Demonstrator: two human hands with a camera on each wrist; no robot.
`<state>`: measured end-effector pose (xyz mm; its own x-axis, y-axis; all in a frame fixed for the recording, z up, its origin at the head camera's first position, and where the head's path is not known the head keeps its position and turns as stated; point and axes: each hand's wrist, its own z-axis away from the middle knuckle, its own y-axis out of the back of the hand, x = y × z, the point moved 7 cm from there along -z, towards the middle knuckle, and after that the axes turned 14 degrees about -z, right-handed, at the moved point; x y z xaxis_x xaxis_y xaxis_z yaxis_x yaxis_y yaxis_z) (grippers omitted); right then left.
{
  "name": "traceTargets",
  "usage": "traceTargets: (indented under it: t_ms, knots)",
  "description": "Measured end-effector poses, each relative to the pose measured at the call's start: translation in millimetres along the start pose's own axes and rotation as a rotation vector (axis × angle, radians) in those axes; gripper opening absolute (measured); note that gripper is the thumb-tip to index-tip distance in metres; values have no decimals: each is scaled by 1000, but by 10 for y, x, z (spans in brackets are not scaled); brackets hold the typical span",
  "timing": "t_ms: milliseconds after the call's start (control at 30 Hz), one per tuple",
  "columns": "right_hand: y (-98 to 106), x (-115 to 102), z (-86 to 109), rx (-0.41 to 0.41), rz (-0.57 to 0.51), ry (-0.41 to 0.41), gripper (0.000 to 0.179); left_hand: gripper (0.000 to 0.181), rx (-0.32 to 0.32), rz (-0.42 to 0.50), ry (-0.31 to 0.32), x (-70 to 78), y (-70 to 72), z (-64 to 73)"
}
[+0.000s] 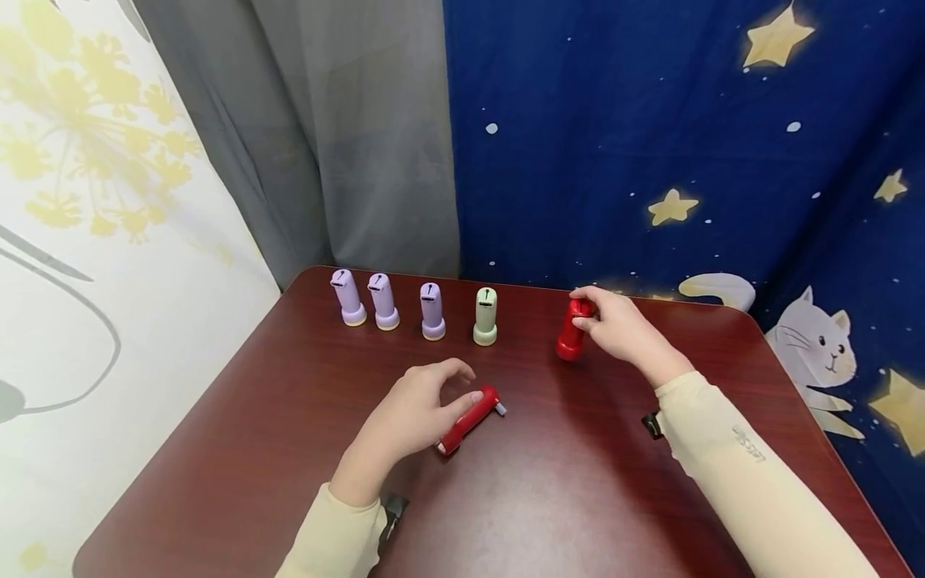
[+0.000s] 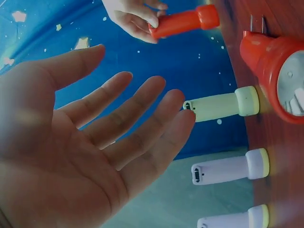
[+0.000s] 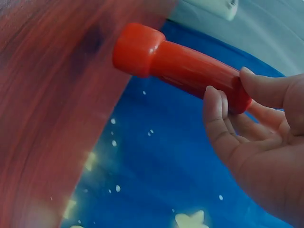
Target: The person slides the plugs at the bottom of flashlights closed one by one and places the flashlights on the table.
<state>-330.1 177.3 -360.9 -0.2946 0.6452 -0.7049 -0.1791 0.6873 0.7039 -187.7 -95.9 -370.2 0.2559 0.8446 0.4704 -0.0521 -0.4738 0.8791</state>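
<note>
My right hand (image 1: 617, 325) grips the tail end of a red flashlight (image 1: 569, 341), thumb and fingers around it, with its wide head pointing down toward the table. In the right wrist view the same flashlight (image 3: 190, 66) shows its smooth body. My left hand (image 1: 405, 413) hovers over a second red flashlight (image 1: 473, 419) that lies on its side. In the left wrist view the palm faces the camera, fingers spread and holding nothing. That lying flashlight (image 2: 266, 57) shows two plug prongs sticking out of its side and a clear round lens.
Along the back of the brown table (image 1: 578, 498) stand a pale green flashlight (image 1: 486, 319) and three purple ones, the leftmost purple flashlight (image 1: 348, 299) near the corner. A grey curtain (image 1: 383, 144) and a blue star-patterned curtain (image 1: 614, 144) hang behind.
</note>
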Motion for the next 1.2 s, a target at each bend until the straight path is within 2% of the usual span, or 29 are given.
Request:
traceTargets:
  t_ms: [200, 433, 700, 933, 1200]
  knots:
    - [-174, 53, -194, -16, -11, 0, 43, 25, -34, 26, 2, -29, -56, 27]
    - [-254, 68, -329, -17, -8, 0, 42, 28, -33, 6, 38, -99, -84, 42]
    - [-336, 89, -436, -32, -6, -15, 45, 30, -53, 12, 34, -155, -129, 20]
    - [-315, 65, -429, -47, 29, 16, 53, 30, -51, 21, 62, -209, -112, 8]
    - [-264, -87, -296, -34, 93, 8, 62, 31, -52, 35, 66, -220, -101, -1]
